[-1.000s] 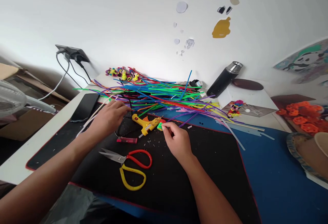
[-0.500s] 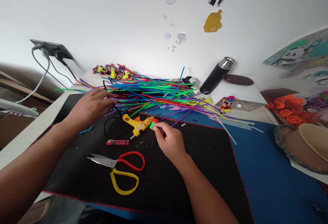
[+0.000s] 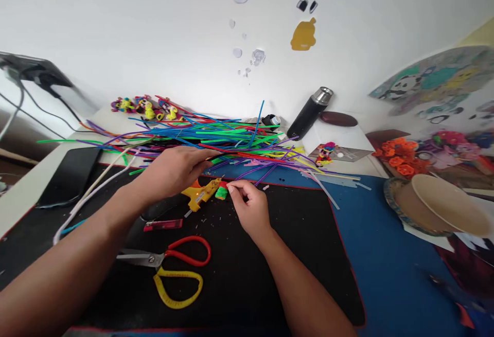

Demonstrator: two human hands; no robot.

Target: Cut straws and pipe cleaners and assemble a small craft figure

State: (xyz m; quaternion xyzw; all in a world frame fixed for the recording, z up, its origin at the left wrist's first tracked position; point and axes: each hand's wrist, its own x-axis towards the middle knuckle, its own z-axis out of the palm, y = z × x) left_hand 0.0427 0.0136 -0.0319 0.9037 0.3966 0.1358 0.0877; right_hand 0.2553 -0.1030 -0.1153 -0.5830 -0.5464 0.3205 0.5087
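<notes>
One black flask (image 3: 306,118), capped; right hand (image 3: 252,207) pinches red-green piece (image 3: 221,193).

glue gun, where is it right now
In the head view, the yellow glue gun lies left of centre on the black mat, beyond the red lighter, close to the green-and-red piece in the right hand.

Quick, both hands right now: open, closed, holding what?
Left hand: fingers bent by the coloured stems; grip can't be told.
Right hand: closed, pinching a small red-green piece.
</notes>
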